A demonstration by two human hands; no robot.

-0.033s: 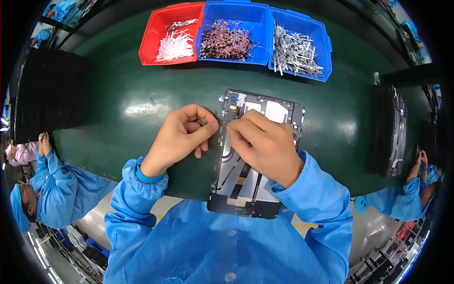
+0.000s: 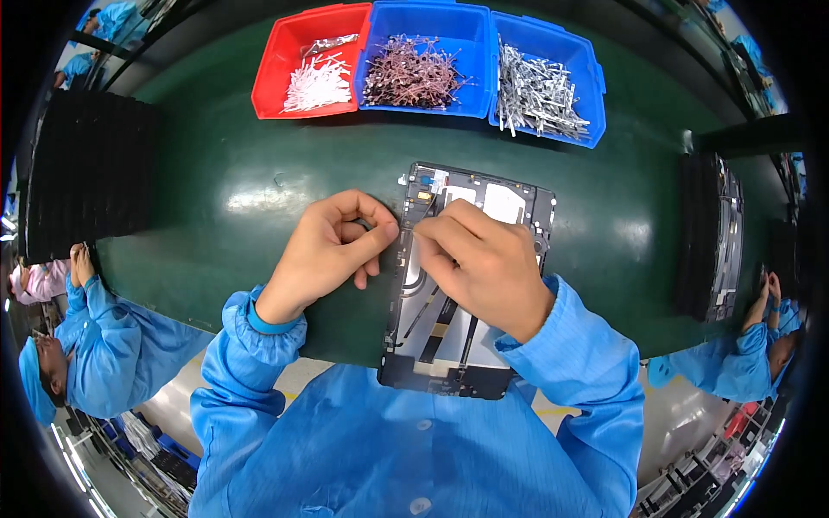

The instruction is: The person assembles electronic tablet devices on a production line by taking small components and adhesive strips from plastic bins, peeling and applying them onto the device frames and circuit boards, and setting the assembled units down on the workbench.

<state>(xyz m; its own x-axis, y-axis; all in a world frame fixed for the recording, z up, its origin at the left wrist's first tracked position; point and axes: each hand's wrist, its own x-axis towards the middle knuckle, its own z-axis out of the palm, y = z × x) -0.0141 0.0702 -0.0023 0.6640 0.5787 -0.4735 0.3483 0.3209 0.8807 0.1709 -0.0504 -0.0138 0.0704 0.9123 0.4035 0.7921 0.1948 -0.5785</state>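
A dark tablet frame (image 2: 509, 203) with pale inner plates and flat cables lies lengthwise on the green table (image 2: 224, 190) in front of me, its near end over the table edge. My left hand (image 2: 332, 250) is curled, with thumb and forefinger pinched against the frame's left edge. My right hand (image 2: 484, 263) lies across the frame, fingertips pinched together at that same edge on what looks like a small pale part. The two hands almost touch. The hands hide the spot they work on.
Three bins stand at the far edge: a red bin (image 2: 298, 26) with white pieces, a blue bin (image 2: 414, 22) with dark brownish pieces, another blue bin (image 2: 587, 78) with silvery pieces. Black tray stacks (image 2: 86, 173) stand left, stacked frames (image 2: 712, 242) right. Blue-clad co-workers (image 2: 86, 345) sit at both sides.
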